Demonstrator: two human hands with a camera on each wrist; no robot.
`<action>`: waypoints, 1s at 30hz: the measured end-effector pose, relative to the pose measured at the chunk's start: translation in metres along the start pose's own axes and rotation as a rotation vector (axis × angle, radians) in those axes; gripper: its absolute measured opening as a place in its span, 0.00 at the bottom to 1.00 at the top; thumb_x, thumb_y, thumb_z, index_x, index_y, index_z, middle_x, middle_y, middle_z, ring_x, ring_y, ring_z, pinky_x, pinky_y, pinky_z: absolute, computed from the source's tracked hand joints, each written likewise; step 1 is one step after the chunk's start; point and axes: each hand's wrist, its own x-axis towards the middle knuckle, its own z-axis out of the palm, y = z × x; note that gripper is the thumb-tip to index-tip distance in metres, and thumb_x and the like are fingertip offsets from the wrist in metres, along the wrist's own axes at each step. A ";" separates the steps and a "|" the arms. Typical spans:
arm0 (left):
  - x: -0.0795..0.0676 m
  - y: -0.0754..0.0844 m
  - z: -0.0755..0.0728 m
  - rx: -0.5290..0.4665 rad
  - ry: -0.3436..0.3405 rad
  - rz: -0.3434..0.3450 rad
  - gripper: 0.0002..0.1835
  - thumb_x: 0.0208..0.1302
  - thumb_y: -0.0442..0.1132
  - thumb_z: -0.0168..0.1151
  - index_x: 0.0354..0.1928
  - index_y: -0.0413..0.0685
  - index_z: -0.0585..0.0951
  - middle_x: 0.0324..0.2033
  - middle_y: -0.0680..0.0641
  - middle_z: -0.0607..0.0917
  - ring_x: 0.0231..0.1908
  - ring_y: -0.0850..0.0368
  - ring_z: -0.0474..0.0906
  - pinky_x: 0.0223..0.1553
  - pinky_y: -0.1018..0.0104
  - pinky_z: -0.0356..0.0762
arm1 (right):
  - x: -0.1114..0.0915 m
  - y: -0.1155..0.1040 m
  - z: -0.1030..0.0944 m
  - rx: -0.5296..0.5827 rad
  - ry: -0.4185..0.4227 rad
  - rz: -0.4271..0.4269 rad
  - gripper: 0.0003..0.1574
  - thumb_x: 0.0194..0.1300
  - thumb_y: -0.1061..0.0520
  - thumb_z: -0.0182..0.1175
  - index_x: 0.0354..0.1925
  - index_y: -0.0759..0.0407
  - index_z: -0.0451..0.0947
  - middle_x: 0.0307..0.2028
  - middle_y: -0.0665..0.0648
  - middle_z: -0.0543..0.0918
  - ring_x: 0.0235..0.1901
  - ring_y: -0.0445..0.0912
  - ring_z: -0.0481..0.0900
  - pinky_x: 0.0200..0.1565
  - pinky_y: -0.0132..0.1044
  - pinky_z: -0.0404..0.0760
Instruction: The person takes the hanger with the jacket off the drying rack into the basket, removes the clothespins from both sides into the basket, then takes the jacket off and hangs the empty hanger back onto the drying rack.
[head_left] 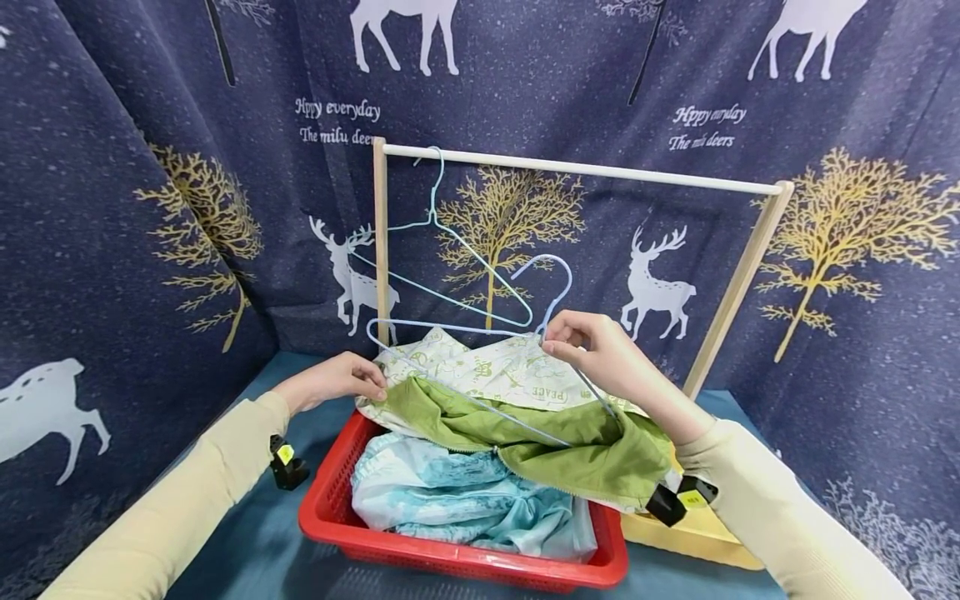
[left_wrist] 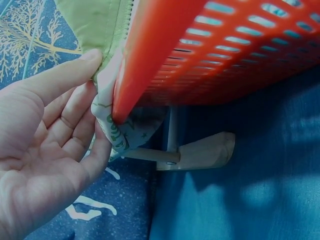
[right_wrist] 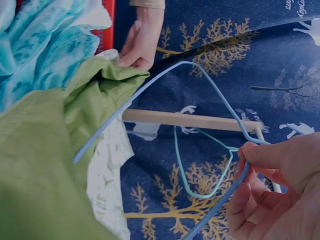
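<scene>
My right hand [head_left: 600, 350] pinches a blue wire hanger [head_left: 457, 327] just below its hook; the right wrist view shows thumb and fingers round the wire [right_wrist: 212, 90]. One end of the hanger is inside a green zip-up garment [head_left: 480, 417] with a white printed side, while the other end stays outside at the left. My left hand [head_left: 341, 382] pinches the garment's left edge between thumb and fingers, seen closely in the left wrist view [left_wrist: 55, 135]. Under the garment is a red basket [head_left: 330, 500] holding light-blue patterned clothing [head_left: 450, 492].
Behind the basket stands a rack with a white rail [head_left: 585, 169] and wooden posts [head_left: 738, 287]. A teal hanger [head_left: 480, 258] hangs at the rail's left end. A yellow container [head_left: 690, 542] sits right of the basket. A dark deer-print cloth [head_left: 225, 100] forms the backdrop.
</scene>
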 end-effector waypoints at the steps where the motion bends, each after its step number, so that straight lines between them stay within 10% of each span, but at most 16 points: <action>1: 0.000 0.000 0.000 0.002 0.000 0.002 0.11 0.62 0.38 0.67 0.42 0.36 0.84 0.32 0.54 0.84 0.33 0.60 0.75 0.41 0.65 0.74 | 0.001 -0.002 -0.001 0.002 0.004 0.000 0.04 0.69 0.55 0.61 0.37 0.54 0.81 0.29 0.53 0.82 0.27 0.42 0.77 0.35 0.35 0.74; 30: -0.003 0.001 0.001 -0.007 -0.001 0.001 0.11 0.63 0.39 0.67 0.41 0.37 0.84 0.34 0.51 0.84 0.36 0.58 0.75 0.43 0.65 0.74 | 0.052 -0.027 -0.044 0.197 0.347 -0.053 0.07 0.69 0.59 0.61 0.38 0.64 0.77 0.22 0.35 0.77 0.20 0.32 0.69 0.27 0.25 0.70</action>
